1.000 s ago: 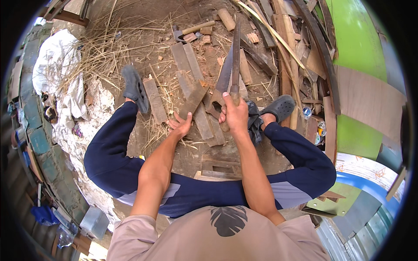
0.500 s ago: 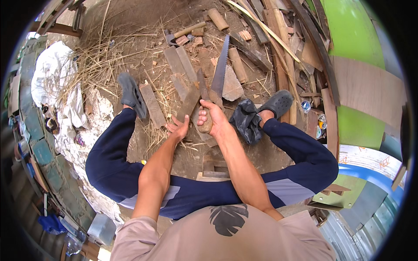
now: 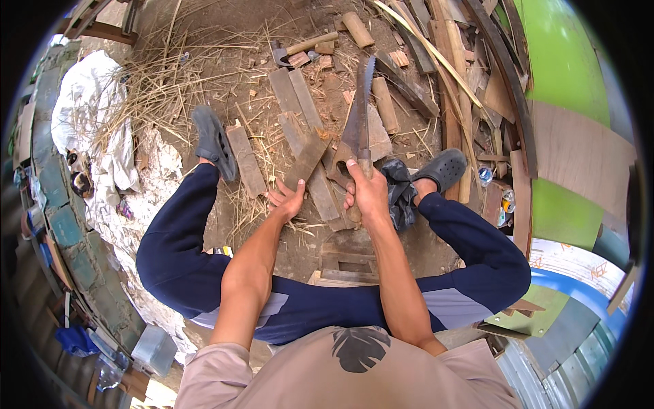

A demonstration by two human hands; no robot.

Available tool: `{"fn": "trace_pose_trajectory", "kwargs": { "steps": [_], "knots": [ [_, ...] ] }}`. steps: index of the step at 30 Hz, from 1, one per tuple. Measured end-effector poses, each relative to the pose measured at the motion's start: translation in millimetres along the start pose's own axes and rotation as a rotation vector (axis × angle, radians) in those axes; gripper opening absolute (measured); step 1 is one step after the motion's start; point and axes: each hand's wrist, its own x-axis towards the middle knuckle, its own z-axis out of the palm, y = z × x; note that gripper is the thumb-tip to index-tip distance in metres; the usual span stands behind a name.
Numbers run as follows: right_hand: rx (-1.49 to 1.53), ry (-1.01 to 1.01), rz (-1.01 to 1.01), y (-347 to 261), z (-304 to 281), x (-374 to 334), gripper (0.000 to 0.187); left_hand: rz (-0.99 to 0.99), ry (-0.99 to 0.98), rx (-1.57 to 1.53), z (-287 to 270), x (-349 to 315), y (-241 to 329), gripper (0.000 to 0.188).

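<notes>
My left hand (image 3: 287,199) holds the near end of a short wooden board (image 3: 308,161), thumb on one side and fingers on the other. The board is tilted above longer planks (image 3: 317,187) on the dirt floor. My right hand (image 3: 368,194) is closed around the wooden handle of a long knife (image 3: 363,129), its dark blade pointing away from me. Behind the knife lies a handsaw (image 3: 350,140), partly hidden by it, with its toothed, bluish blade (image 3: 370,76) showing at the far end.
Between my feet lie a loose plank (image 3: 246,160), a grey stone (image 3: 379,133), a black plastic bag (image 3: 400,198) and a wood-handled tool (image 3: 310,45). Long timber (image 3: 453,102) is piled at right. Straw (image 3: 163,88) and white cloth (image 3: 92,102) lie at left.
My right hand has moved the knife rightward, away from the board and over the handsaw. My left hand keeps its hold on the board. The whole view has shifted slightly.
</notes>
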Motion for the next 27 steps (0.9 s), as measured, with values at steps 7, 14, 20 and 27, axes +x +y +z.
{"fn": "trace_pose_trajectory", "kwargs": {
  "steps": [7,14,20,27],
  "knots": [
    [-0.025,-0.117,0.348,57,5,37,0.025,-0.033,-0.012,0.006,1,-8,1,0.107],
    [0.632,-0.328,0.469,40,19,46,0.025,-0.002,0.021,-0.023,2,0,2,0.109],
    [1.011,-0.218,0.527,14,49,52,0.026,-0.028,0.006,0.024,5,8,-2,0.11],
    [0.223,-0.161,0.302,2,12,6,0.027,-0.029,0.018,-0.002,4,8,-3,0.108]
  ]
}}
